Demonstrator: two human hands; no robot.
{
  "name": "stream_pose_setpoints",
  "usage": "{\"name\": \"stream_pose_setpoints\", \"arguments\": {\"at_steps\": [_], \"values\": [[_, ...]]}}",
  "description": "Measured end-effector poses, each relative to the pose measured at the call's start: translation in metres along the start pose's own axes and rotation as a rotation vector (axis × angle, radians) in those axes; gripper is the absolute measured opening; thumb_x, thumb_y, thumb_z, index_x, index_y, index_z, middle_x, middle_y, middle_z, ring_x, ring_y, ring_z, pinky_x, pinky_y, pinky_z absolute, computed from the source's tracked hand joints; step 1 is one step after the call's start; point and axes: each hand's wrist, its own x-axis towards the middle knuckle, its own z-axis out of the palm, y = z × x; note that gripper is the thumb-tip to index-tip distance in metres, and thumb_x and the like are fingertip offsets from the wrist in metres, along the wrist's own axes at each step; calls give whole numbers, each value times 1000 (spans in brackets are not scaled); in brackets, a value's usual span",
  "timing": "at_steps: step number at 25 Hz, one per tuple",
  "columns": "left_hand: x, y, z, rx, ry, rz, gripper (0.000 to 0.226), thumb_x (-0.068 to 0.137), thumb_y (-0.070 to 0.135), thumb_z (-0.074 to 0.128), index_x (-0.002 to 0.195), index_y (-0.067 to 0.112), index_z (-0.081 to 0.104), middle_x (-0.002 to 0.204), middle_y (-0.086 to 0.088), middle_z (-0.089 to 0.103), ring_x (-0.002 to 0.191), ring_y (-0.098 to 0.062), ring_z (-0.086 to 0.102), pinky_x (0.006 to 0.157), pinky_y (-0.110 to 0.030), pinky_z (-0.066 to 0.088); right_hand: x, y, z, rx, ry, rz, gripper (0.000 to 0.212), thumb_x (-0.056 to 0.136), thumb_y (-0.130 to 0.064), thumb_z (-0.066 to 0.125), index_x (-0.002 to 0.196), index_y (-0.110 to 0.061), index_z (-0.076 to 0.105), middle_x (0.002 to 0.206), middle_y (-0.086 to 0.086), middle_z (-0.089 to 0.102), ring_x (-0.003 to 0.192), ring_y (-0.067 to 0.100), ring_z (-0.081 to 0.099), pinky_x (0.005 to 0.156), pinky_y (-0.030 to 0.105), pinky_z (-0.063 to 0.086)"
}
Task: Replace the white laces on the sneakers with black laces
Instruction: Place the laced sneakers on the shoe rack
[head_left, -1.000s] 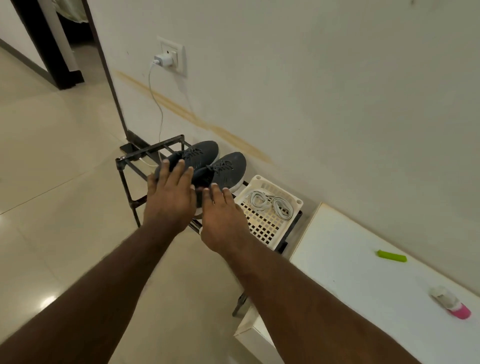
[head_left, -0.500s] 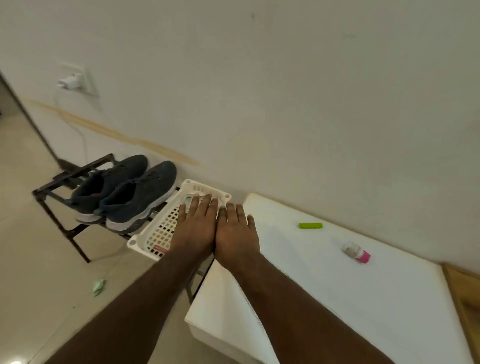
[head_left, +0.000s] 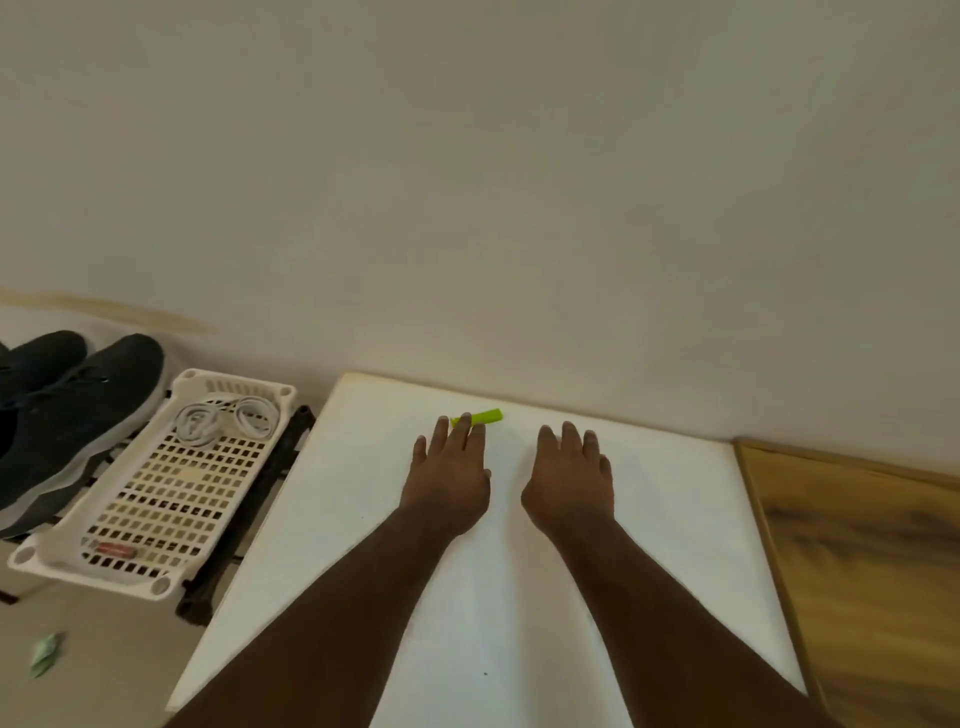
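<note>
Two dark grey sneakers (head_left: 78, 410) with black laces stand side by side on a black rack at the far left. Beside them a white perforated basket (head_left: 156, 499) holds coiled white laces (head_left: 226, 422) at its far end. My left hand (head_left: 449, 478) and my right hand (head_left: 569, 480) are stretched out flat over the white table top (head_left: 675, 545), palms down, fingers straight, holding nothing. My left fingertips partly cover a small green stick (head_left: 485, 417) near the wall.
The black rack (head_left: 244, 514) stands left of the table. A wooden surface (head_left: 862, 561) adjoins the table on the right. A small green scrap (head_left: 45, 652) lies on the tiled floor at bottom left. A plain wall runs behind everything.
My view and both hands have swung right, from the sneakers, past the basket, to the middle of the white table. The hands have spread apart. The pink-capped item is out of view.
</note>
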Motion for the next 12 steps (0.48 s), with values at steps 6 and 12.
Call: {"name": "stream_pose_setpoints", "arguments": {"at_steps": [6, 12], "values": [[34, -1, 9, -2, 13, -111, 59, 102, 33, 42, 154, 13, 23, 158, -5, 28, 148, -32, 21, 116, -47, 25, 13, 30, 14, 190, 44, -1, 55, 98, -18, 42, 151, -30, 34, 127, 6, 50, 115, 28, 51, 89, 40, 50], [28, 0, 3, -255, 157, -285, 36, 95, 12, 48, 130, 18, 52, 121, -4, 59, 113, -25, 55, 88, -35, 43, 18, 13, 15, 679, 154, 119, 27, 91, -22, 59, 117, -13, 59, 108, 11, 62, 95, 30, 60, 80, 34, 49]]}}
